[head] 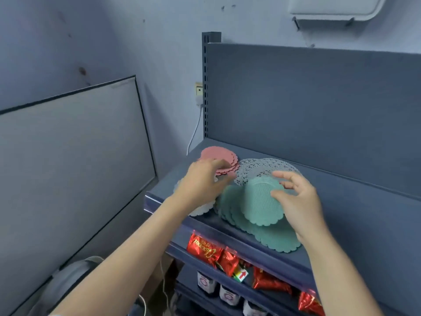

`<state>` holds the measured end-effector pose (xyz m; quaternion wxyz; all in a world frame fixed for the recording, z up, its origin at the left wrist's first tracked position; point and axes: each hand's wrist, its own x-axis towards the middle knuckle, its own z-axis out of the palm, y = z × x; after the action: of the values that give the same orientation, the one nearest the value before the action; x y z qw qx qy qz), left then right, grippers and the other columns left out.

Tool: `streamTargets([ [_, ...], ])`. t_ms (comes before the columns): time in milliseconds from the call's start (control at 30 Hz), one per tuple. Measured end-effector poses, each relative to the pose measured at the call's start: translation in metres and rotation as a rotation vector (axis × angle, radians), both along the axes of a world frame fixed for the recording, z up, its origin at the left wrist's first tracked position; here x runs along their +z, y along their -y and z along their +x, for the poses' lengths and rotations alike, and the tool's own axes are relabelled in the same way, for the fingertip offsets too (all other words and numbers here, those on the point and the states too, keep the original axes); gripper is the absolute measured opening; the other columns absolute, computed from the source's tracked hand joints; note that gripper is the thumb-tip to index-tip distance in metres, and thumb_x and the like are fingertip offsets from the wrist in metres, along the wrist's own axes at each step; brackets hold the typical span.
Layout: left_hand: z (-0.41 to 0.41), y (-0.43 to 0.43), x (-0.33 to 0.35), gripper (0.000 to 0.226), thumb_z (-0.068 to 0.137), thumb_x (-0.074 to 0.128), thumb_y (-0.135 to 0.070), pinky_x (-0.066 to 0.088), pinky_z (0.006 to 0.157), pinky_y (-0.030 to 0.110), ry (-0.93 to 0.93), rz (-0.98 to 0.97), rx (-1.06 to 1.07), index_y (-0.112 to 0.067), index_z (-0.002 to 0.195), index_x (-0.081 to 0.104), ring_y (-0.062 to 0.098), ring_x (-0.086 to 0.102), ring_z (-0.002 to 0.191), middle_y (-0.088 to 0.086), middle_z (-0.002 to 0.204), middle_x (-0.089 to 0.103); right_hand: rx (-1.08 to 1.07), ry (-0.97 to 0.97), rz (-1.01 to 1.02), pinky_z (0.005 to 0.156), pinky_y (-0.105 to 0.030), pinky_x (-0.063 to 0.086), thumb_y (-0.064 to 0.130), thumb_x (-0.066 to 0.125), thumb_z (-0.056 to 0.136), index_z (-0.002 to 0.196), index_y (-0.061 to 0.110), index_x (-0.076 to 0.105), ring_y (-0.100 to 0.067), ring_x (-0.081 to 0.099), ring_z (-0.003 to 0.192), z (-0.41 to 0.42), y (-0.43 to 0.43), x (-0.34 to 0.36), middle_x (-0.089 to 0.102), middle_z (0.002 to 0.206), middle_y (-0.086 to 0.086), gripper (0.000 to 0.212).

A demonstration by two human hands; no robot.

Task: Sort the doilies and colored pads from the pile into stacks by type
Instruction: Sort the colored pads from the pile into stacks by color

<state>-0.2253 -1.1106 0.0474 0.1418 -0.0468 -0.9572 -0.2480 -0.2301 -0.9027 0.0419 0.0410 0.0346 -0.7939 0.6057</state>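
The right hand (pixel 296 199) pinches a teal pad (pixel 259 201) between thumb and fingertips, holding it tilted up above the teal pile (pixel 280 238). That pile fans out along the shelf (pixel 364 213), and its nearest pad reaches the front lip. The left hand (pixel 202 181) reaches over the white pads (pixel 200 209), which overhang the shelf's front left corner. Its fingers lie on the near edge of the pink pads (pixel 218 156), but I cannot tell whether its grip pinches one. The pink stack sits at the back left, touching the lace doilies (pixel 257 166), which lie behind the teal pile. Bare shelf runs to the right, up to the back panel (pixel 319 99).
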Motion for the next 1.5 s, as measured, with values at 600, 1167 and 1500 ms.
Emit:
streamTargets([
  [600,0.009,-0.144,-0.001,0.057,0.083,0.062,-0.045,0.034,0.099,0.036,-0.031,-0.336,-0.540,-0.022,0.133,0.048,0.024,0.045,0.120,-0.002,0.129,0.053,-0.165,0.088,0.848,0.095,-0.030,0.042,0.045,0.054,0.091,0.142,0.031,0.034,-0.015,0.043,0.128,0.076,-0.094,-0.006,0.039,0.144,0.010,0.056],
  [1167,0.112,-0.619,0.014,0.059,0.088,0.055,-0.048,0.033,0.103,0.034,-0.149,-0.328,-1.025,-0.026,0.141,0.040,0.020,0.043,0.125,-0.005,0.137,0.049,-0.673,0.312,0.822,0.100,-0.028,0.038,0.036,0.055,0.092,0.137,0.026,0.043,-0.012,0.045,0.125,0.288,-0.538,0.022,0.041,0.140,0.010,0.047],
  [1500,0.074,-0.844,-0.011,0.039,0.093,0.051,-0.031,0.045,0.086,0.033,0.017,-0.426,-1.091,-0.019,0.129,0.051,0.024,0.054,0.112,0.001,0.125,0.057,-0.648,0.337,0.772,0.100,-0.030,0.040,0.032,0.060,0.090,0.132,0.026,0.049,-0.013,0.049,0.122,0.270,-0.724,-0.004,0.049,0.134,0.006,0.044],
])
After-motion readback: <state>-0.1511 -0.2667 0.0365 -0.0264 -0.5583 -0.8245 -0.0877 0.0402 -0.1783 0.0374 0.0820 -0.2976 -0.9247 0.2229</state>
